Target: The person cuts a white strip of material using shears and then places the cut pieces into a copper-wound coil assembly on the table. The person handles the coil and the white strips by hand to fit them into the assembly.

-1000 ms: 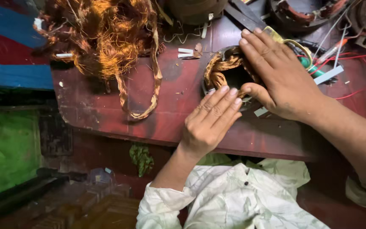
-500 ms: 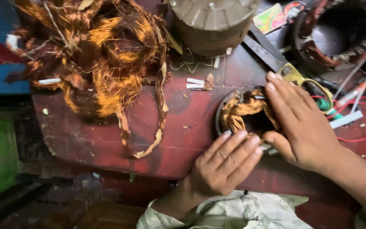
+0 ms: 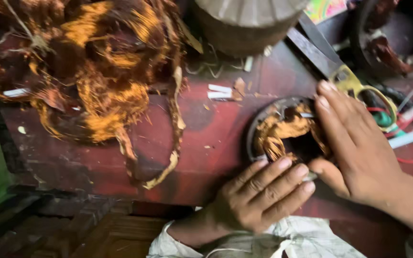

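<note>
A small round motor stator (image 3: pixel 283 131) with copper windings inside lies on the red workbench (image 3: pixel 206 143). My left hand (image 3: pixel 259 196) rests at the stator's near edge, fingers straight and pressed against its rim. My right hand (image 3: pixel 359 148) cups the stator's right side, thumb under the near edge and fingers curled over the top. Both hands hold the stator between them.
A big tangle of pulled copper wire (image 3: pixel 96 76) covers the bench's left half. A round motor housing (image 3: pixel 249 24) stands at the back. Yellow-handled scissors (image 3: pixel 340 71), coloured wires (image 3: pixel 407 119) and another dark motor part (image 3: pixel 393 43) lie to the right.
The view has closed in and shifted left. Both hands stay on the stator; my left hand has slid closer against its near rim.
</note>
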